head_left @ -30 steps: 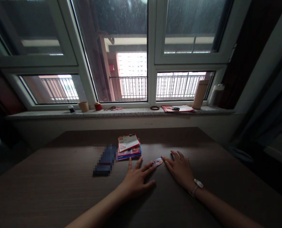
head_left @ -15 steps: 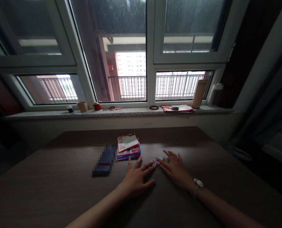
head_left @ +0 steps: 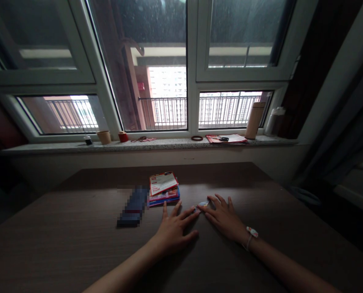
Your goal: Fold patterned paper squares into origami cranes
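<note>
A small piece of patterned paper (head_left: 203, 204) lies on the brown table between my hands, partly hidden by my fingertips. My left hand (head_left: 177, 228) rests with fingers spread, its index and middle fingertips at the paper's left end. From the other side my right hand (head_left: 226, 219), fingers also apart, presses its index fingertip on the paper; a bracelet with a white charm (head_left: 252, 232) is on that wrist. Just beyond my left fingers is a stack of colourful booklets (head_left: 164, 190), a white, red-edged card on top. What is printed on the paper is too small to read.
Left of the booklets lies a dark, pixelated oblong item (head_left: 132, 209). Along the windowsill (head_left: 172, 145) stand a tan cup (head_left: 104, 137), a red spool (head_left: 123, 136), a dark ring (head_left: 196, 138), papers with scissors (head_left: 224, 139) and two bottles, one tan (head_left: 254, 121).
My right index finger has slid slightly left over the paper, and the visible part of the paper now looks paler and bluish. My left hand stays nearly still. The view has shifted slightly.
</note>
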`<state>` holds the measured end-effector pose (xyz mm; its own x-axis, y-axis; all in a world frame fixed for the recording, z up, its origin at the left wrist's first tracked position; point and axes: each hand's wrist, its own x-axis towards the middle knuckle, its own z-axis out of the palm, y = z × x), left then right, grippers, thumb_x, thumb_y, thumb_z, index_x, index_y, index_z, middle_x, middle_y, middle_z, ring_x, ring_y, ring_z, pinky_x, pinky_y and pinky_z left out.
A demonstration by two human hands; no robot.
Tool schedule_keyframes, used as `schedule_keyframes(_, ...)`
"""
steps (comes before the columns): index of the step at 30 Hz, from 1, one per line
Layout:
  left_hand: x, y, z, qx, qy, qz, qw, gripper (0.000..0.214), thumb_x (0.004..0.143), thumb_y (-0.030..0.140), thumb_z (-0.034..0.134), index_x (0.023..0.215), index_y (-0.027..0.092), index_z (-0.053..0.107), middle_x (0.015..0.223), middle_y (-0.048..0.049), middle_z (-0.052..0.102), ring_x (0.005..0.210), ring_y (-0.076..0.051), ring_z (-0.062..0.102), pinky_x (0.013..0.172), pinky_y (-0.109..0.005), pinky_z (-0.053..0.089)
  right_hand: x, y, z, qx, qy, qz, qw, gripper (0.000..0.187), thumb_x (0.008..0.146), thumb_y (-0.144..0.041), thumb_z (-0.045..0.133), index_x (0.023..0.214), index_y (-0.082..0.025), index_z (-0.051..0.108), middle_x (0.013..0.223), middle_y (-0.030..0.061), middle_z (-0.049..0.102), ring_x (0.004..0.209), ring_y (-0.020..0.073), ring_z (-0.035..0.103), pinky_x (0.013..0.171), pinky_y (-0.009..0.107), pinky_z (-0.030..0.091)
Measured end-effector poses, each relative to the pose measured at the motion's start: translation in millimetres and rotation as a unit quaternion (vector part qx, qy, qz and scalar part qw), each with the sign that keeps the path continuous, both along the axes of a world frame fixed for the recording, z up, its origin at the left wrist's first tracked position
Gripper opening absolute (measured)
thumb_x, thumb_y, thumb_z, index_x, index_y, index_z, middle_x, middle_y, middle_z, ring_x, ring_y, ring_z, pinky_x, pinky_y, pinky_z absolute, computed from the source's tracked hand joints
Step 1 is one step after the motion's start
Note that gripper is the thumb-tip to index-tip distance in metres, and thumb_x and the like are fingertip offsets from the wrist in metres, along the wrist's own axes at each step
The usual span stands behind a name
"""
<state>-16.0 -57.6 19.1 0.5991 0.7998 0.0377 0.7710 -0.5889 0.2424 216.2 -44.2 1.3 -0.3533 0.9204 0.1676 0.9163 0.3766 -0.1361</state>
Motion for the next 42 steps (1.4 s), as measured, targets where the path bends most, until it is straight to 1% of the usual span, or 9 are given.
schedule_keyframes(6, 0, 1, -0.6, 0.011, 0.007, 0.000, 1.000, 0.059, 0.088, 0.066, 0.034, 0.143, 0.049, 0.022, 0.150, 0.0065, 0.035, 0.140, -0.040, 0.018, 0.099, -0.076, -0.014, 0, 1, 1.1, -0.021, 0.008, -0.017, 1.000, 0.040, 0.096, -0.052, 0.026, 0.135, -0.052, 0.035, 0.148, 0.0028, 0.034, 0.140, 0.0316, 0.022, 0.108, 0.067, 0.010)
schedule_keyframes(12, 0, 0, 1.8, 0.005, 0.003, -0.001, 1.000, 0.058, 0.088, 0.067, 0.033, 0.142, 0.050, 0.021, 0.150, 0.0080, 0.034, 0.140, -0.041, 0.016, 0.098, -0.077, -0.013, 15, 11, 2.3, -0.058, 0.013, -0.051, 0.997, 0.041, 0.096, -0.054, 0.023, 0.136, -0.053, 0.033, 0.150, 0.0003, 0.031, 0.139, 0.0318, 0.023, 0.107, 0.067, 0.014)
schedule_keyframes(15, 1, 0, 2.6, -0.001, 0.001, 0.000, 1.000, 0.058, 0.087, 0.068, 0.033, 0.142, 0.052, 0.021, 0.151, 0.0092, 0.033, 0.140, -0.041, 0.016, 0.098, -0.077, -0.013, 17, 13, 1.2, -0.053, 0.016, -0.061, 0.997, 0.042, 0.095, -0.055, 0.022, 0.136, -0.052, 0.034, 0.150, 0.0003, 0.031, 0.139, 0.0317, 0.022, 0.108, 0.067, 0.012)
schedule_keyframes(23, 1, 0, 1.3, -0.003, 0.010, 0.003, 1.000, 0.059, 0.087, 0.067, 0.035, 0.142, 0.049, 0.023, 0.151, 0.0065, 0.034, 0.141, -0.040, 0.015, 0.099, -0.074, -0.016, 13, 12, -1.8, -0.032, 0.014, -0.106, 0.994, 0.042, 0.096, -0.049, 0.024, 0.135, -0.049, 0.039, 0.149, 0.0010, 0.034, 0.137, 0.0306, 0.026, 0.107, 0.065, 0.014)
schedule_keyframes(30, 1, -1, 4.0, -0.006, 0.002, 0.005, 1.000, 0.058, 0.087, 0.067, 0.035, 0.142, 0.050, 0.024, 0.150, 0.0061, 0.034, 0.141, -0.039, 0.014, 0.098, -0.074, -0.017, 13, 12, -4.2, -0.009, 0.023, -0.123, 0.992, 0.045, 0.096, -0.048, 0.027, 0.139, -0.042, 0.036, 0.147, 0.0065, 0.035, 0.135, 0.0309, 0.030, 0.105, 0.067, 0.018)
schedule_keyframes(33, 0, -1, 2.8, -0.006, -0.002, 0.003, 1.000, 0.059, 0.087, 0.067, 0.036, 0.141, 0.050, 0.024, 0.150, 0.0070, 0.035, 0.141, -0.040, 0.012, 0.097, -0.076, -0.017, 12, 10, -4.3, 0.008, 0.042, -0.089, 0.995, 0.046, 0.096, -0.050, 0.027, 0.141, -0.044, 0.029, 0.150, 0.0065, 0.031, 0.137, 0.0311, 0.026, 0.105, 0.067, 0.020)
schedule_keyframes(35, 0, 0, 1.8, -0.004, -0.002, 0.003, 1.000, 0.059, 0.087, 0.067, 0.037, 0.142, 0.050, 0.024, 0.150, 0.0067, 0.035, 0.141, -0.041, 0.012, 0.097, -0.076, -0.017, 11, 9, -4.0, 0.021, 0.037, -0.033, 0.999, 0.044, 0.096, -0.050, 0.028, 0.140, -0.048, 0.030, 0.152, 0.0033, 0.028, 0.139, 0.0308, 0.023, 0.107, 0.066, 0.017)
schedule_keyframes(38, 0, -1, 0.9, -0.001, -0.004, 0.002, 1.000, 0.060, 0.087, 0.065, 0.037, 0.143, 0.048, 0.023, 0.150, 0.0055, 0.036, 0.141, -0.040, 0.012, 0.098, -0.075, -0.017, 10, 7, -3.4, 0.029, 0.016, 0.041, 0.999, 0.041, 0.096, -0.049, 0.032, 0.137, -0.051, 0.034, 0.153, 0.0002, 0.027, 0.140, 0.0296, 0.022, 0.109, 0.065, 0.011)
schedule_keyframes(42, 0, -1, 1.6, 0.001, -0.001, 0.006, 1.000, 0.059, 0.087, 0.067, 0.035, 0.142, 0.048, 0.025, 0.149, 0.0052, 0.037, 0.140, -0.041, 0.014, 0.098, -0.076, -0.015, 9, 7, -3.6, 0.009, 0.007, 0.071, 0.997, 0.040, 0.096, -0.048, 0.033, 0.135, -0.052, 0.035, 0.152, -0.0007, 0.029, 0.139, 0.0293, 0.024, 0.109, 0.065, 0.013)
